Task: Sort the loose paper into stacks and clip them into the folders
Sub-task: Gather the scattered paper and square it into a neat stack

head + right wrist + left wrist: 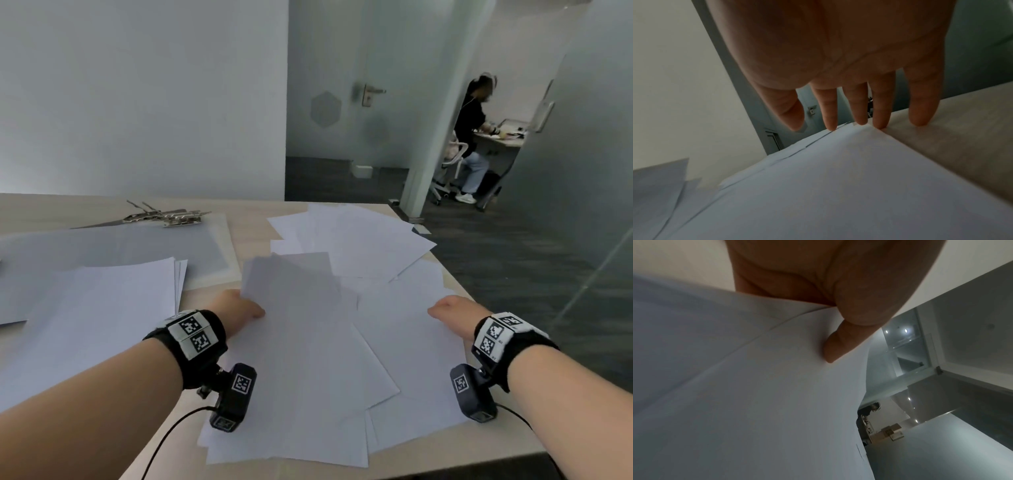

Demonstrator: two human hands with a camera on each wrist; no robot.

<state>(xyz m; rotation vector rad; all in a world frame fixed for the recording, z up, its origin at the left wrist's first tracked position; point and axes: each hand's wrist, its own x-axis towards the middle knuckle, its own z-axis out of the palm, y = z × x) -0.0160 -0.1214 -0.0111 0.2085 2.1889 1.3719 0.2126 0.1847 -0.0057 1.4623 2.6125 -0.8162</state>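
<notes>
white loose paper (308, 342), beige table (253, 226), grey translucent folders (137, 246), black-and-white checked wristbands (193, 334)

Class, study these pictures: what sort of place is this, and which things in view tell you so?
Most likely an office. A light wooden desk carries loose white sheets and folders with metal clips. Through the doorway beside a door with a lever handle, another person sits on an office chair at a second desk.

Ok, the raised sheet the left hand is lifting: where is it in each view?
Head: raised sheet centre, left hand pinching its left edge.
Left wrist: fills the left and middle, thumb on it.
Right wrist: grey sheet at the lower left edge, probably it.
Shared landmark: the seated person in the doorway, also in the left wrist view.
</notes>
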